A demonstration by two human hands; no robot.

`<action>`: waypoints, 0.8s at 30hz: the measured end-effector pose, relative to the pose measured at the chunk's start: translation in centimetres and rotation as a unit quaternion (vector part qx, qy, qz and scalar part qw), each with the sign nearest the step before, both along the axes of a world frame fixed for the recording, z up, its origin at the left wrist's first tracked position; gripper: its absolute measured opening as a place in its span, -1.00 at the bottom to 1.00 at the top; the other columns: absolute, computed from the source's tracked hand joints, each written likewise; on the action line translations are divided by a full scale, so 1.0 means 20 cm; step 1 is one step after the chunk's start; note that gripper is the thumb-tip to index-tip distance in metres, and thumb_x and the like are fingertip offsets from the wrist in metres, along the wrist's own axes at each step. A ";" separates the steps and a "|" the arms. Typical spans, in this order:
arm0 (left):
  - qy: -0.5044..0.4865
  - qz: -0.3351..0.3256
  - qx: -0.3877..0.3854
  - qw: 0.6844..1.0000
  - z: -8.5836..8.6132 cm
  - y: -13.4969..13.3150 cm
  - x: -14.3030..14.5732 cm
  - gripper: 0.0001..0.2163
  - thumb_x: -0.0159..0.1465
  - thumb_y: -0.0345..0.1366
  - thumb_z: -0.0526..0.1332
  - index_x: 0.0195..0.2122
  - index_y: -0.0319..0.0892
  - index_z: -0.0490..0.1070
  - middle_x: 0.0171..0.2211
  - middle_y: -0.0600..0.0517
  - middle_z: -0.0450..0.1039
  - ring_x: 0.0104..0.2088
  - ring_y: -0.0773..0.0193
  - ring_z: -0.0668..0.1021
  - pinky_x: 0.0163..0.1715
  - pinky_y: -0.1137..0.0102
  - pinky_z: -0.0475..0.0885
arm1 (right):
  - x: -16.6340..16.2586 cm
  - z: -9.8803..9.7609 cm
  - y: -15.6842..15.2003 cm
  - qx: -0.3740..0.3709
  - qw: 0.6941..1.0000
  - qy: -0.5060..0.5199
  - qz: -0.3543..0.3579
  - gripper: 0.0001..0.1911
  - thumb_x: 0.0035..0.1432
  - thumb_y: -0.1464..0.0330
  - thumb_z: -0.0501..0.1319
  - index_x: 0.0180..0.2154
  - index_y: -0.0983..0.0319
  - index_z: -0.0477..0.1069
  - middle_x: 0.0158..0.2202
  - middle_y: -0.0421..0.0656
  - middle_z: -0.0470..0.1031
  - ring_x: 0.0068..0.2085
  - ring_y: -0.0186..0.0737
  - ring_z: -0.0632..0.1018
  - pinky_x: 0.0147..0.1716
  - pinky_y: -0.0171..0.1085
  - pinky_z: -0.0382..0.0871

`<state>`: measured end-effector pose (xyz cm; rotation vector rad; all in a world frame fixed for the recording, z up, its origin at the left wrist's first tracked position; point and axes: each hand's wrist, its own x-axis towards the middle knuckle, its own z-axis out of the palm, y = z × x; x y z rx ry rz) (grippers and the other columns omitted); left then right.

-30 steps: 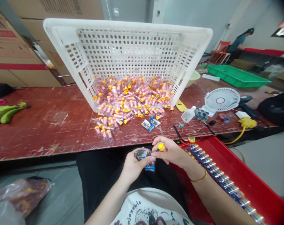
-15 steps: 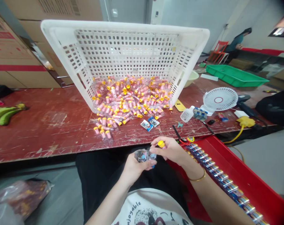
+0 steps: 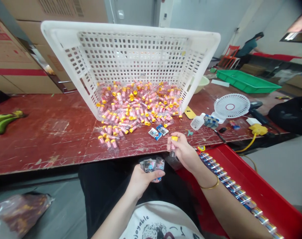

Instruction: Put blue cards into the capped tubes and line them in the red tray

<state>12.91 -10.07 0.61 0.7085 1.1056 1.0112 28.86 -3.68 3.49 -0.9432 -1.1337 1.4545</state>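
Observation:
My left hand is closed around some small printed packets with dark and blue faces, held over my lap. Between the fingers of my right hand is a small clear tube with a yellow cap and pink contents, upright near the table edge. Many like tubes spill out of a white plastic basket tipped on its side. Two blue-and-white packets lie on the table in front of my hands.
On the red table stand a white fan, a clear bottle and a green tray. Bananas lie at left. A red bin holds a row of shiny packs at right. Another person works far back.
My right hand has moved away from my left hand, up and slightly right, with the tube now upright in its fingers. My left hand stays over my lap with the packets.

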 end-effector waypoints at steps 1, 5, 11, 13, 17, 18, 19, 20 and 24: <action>0.004 0.004 0.005 1.000 0.00 0.00 0.00 -0.66 -0.20 -0.29 0.52 -0.40 -0.31 0.55 -0.56 0.03 0.51 -0.56 0.32 0.51 -0.53 0.42 0.49 | 0.00 0.02 0.00 0.026 1.000 0.005 0.010 -0.71 0.17 0.21 0.19 -0.19 0.12 0.09 -0.40 -0.30 0.31 -0.44 -0.37 0.41 -0.41 -0.33 0.32; 0.019 0.018 0.018 0.999 0.00 0.01 0.00 -0.67 -0.24 -0.31 0.53 -0.46 -0.30 0.53 -0.58 0.06 0.48 -0.57 0.35 0.48 -0.56 0.44 0.48 | -0.02 0.08 -0.04 0.152 0.984 -0.041 0.088 -0.83 0.27 0.29 0.11 -0.20 0.12 0.08 -0.22 -0.20 0.32 -0.27 -0.32 0.48 -0.21 -0.21 0.38; 0.040 -0.003 0.021 0.999 0.00 0.01 0.00 -0.68 -0.19 -0.29 0.52 -0.44 -0.31 0.51 -0.55 0.05 0.50 -0.55 0.35 0.49 -0.54 0.45 0.48 | -0.04 0.11 -0.11 0.224 0.953 -0.163 0.120 -0.89 0.29 0.32 0.08 -0.18 0.14 0.13 -0.17 -0.10 0.33 -0.15 -0.23 0.45 -0.09 -0.12 0.38; 0.034 0.004 0.024 0.999 0.00 0.01 0.00 -0.67 -0.19 -0.29 0.51 -0.42 -0.31 0.52 -0.53 0.03 0.52 -0.54 0.34 0.50 -0.54 0.46 0.48 | -0.05 0.09 -0.11 0.204 0.957 -0.161 0.131 -0.86 0.28 0.29 0.09 -0.19 0.15 0.14 -0.19 -0.10 0.35 -0.16 -0.23 0.48 -0.11 -0.13 0.40; -0.017 0.011 0.014 1.000 0.02 -0.01 0.01 -0.67 -0.11 -0.25 0.49 -0.35 -0.32 0.54 -0.49 -0.05 0.57 -0.47 0.25 0.58 -0.48 0.43 0.50 | -0.08 0.04 -0.07 0.094 0.986 -0.042 0.133 -0.71 0.19 0.20 0.19 -0.31 0.14 0.07 -0.25 -0.16 0.44 -0.18 -0.21 0.55 -0.14 -0.12 0.44; -0.038 0.002 0.001 0.999 0.02 -0.01 0.01 -0.66 -0.07 -0.22 0.47 -0.31 -0.32 0.54 -0.44 -0.09 0.59 -0.43 0.22 0.59 -0.45 0.40 0.51 | -0.08 0.02 -0.06 0.060 0.990 -0.017 0.130 -0.67 0.17 0.18 0.21 -0.33 0.14 0.05 -0.26 -0.16 0.47 -0.18 -0.20 0.56 -0.13 -0.10 0.44; -0.059 -0.008 -0.014 0.998 0.03 -0.01 0.01 -0.64 -0.04 -0.20 0.45 -0.27 -0.31 0.54 -0.38 -0.13 0.60 -0.40 0.19 0.60 -0.42 0.37 0.53 | -0.08 0.01 -0.06 0.033 0.992 -0.005 0.126 -0.65 0.16 0.16 0.22 -0.34 0.14 0.04 -0.27 -0.16 0.49 -0.19 -0.19 0.57 -0.13 -0.09 0.44; -0.079 -0.018 -0.028 0.996 0.03 -0.01 0.02 -0.64 -0.01 -0.18 0.43 -0.24 -0.31 0.54 -0.33 -0.15 0.60 -0.36 0.17 0.61 -0.40 0.34 0.54 | -0.07 -0.01 -0.06 0.015 0.992 -0.005 0.122 -0.65 0.17 0.13 0.20 -0.33 0.14 0.05 -0.27 -0.15 0.50 -0.19 -0.18 0.57 -0.14 -0.08 0.45; -0.143 -0.004 -0.057 0.988 0.06 0.01 0.04 -0.68 0.04 -0.16 0.40 -0.25 -0.28 0.55 -0.34 -0.12 0.59 -0.34 0.18 0.61 -0.37 0.34 0.54 | -0.04 -0.07 -0.14 0.064 0.982 -0.077 0.160 -0.54 0.02 0.12 0.32 -0.19 0.14 0.14 -0.07 -0.05 0.43 -0.13 -0.16 0.52 -0.20 -0.15 0.47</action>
